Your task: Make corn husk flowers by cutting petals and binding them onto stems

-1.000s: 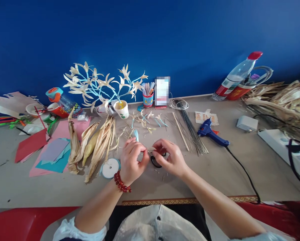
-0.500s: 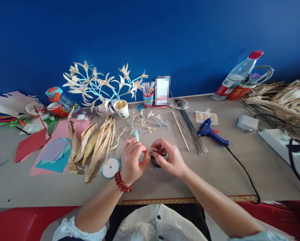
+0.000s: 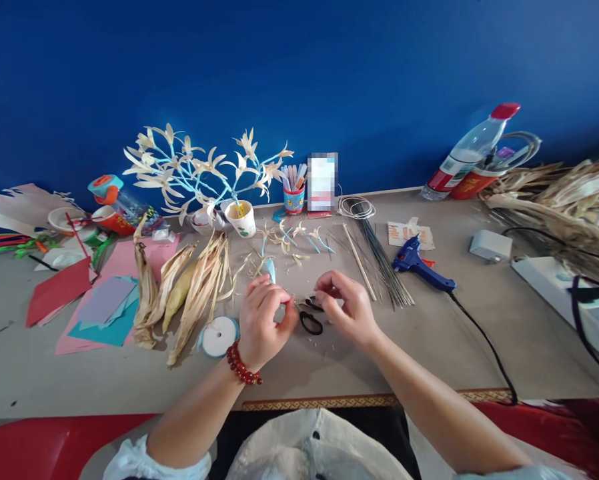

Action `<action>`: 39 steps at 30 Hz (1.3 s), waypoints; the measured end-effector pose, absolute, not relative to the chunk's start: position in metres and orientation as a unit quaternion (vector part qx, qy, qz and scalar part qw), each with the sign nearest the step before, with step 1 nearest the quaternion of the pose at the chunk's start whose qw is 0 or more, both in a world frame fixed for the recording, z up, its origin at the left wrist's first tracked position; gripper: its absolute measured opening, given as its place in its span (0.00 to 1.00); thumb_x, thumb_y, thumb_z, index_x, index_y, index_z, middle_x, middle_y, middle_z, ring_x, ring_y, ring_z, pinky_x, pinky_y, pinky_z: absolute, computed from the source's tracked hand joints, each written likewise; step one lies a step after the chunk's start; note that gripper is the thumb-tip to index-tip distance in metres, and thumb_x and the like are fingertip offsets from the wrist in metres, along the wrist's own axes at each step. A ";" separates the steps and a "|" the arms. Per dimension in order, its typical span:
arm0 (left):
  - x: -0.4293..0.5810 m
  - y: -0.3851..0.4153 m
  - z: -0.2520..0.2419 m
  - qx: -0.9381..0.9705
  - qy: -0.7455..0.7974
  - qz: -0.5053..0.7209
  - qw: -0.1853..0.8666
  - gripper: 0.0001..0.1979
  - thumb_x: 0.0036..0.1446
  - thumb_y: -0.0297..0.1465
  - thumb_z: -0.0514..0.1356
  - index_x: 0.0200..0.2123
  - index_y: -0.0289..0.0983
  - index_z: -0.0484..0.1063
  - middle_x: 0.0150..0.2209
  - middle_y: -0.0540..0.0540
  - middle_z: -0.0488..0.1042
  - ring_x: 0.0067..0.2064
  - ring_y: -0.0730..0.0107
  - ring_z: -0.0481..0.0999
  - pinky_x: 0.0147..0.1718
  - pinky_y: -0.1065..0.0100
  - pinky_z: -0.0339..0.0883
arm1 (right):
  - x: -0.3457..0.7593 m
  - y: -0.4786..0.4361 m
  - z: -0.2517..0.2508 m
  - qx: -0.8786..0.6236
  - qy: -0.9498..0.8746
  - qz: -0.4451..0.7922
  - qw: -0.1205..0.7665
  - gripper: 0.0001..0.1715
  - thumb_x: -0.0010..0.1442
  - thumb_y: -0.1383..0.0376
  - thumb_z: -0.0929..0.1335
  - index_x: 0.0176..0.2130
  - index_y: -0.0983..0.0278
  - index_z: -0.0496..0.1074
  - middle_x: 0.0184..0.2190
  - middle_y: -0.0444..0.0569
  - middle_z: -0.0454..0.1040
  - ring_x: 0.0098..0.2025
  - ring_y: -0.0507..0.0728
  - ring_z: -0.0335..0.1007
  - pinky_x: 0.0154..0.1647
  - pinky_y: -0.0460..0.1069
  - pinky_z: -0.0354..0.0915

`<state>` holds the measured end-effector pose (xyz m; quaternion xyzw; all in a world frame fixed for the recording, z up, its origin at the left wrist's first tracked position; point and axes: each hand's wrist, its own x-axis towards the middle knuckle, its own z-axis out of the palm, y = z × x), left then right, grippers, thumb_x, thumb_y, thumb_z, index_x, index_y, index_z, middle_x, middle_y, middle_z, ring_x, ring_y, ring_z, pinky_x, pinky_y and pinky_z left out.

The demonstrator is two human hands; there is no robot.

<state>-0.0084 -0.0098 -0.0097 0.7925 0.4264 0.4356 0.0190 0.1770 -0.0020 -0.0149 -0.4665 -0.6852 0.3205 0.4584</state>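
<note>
My left hand, with a red bead bracelet on its wrist, is closed in a pinch. What its fingertips hold is hidden or too small to make out. A light blue strip shows just beyond its knuckles; I cannot tell whether it is gripped. To the right, my right hand is also closed, thumb against fingers, with its contents not visible. Between the hands lie black-handled scissors on the table. A white spool of light blue tape sits left of my left wrist. Small husk flowers on blue stems lie beyond the hands.
Dried corn husks and coloured paper lie left. Behind stand a cup of husk flowers and a pen cup. Rightward are thin wires, a blue glue gun with its cord, a bottle and a power strip.
My right hand has drawn away from my left fingertips to the right, uncovering the scissors. The pale husk piece at its fingers no longer shows. My left hand stays nearly in place.
</note>
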 end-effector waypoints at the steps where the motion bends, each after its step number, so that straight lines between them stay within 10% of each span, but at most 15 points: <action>1: -0.008 -0.010 -0.010 0.795 0.425 0.432 0.019 0.09 0.56 0.21 0.58 0.32 0.41 0.63 0.27 0.52 0.71 0.33 0.68 0.73 0.54 0.55 0.67 | 0.175 -0.004 -0.014 -0.450 -0.699 0.322 0.453 0.02 0.58 0.68 0.65 0.34 0.62 0.67 0.28 0.44 0.70 0.29 0.53 0.67 0.29 0.45 0.65; 24: -0.009 -0.009 -0.011 0.789 0.434 0.435 0.028 0.08 0.56 0.22 0.58 0.30 0.41 0.63 0.26 0.52 0.70 0.31 0.68 0.71 0.53 0.55 0.67 | 0.176 -0.003 -0.014 -0.501 -0.704 0.237 0.443 0.06 0.57 0.70 0.64 0.29 0.61 0.65 0.23 0.43 0.68 0.25 0.52 0.64 0.20 0.44 0.56; 31: -0.013 -0.008 -0.009 0.757 0.454 0.439 0.166 0.07 0.59 0.26 0.55 0.28 0.40 0.66 0.27 0.49 0.72 0.33 0.66 0.73 0.36 0.64 0.69 | 0.179 0.001 -0.007 -0.341 -0.808 0.211 0.432 0.19 0.57 0.74 0.63 0.46 0.59 0.70 0.43 0.53 0.74 0.39 0.57 0.72 0.40 0.51 0.70; 39: -0.017 -0.001 -0.011 0.695 0.433 0.360 0.447 0.11 0.59 0.28 0.54 0.24 0.38 0.66 0.23 0.50 0.71 0.28 0.69 0.72 0.29 0.68 0.68 | 0.181 0.005 -0.011 -0.318 -0.839 0.208 0.389 0.08 0.61 0.70 0.65 0.38 0.60 0.73 0.39 0.52 0.76 0.40 0.58 0.72 0.42 0.52 0.68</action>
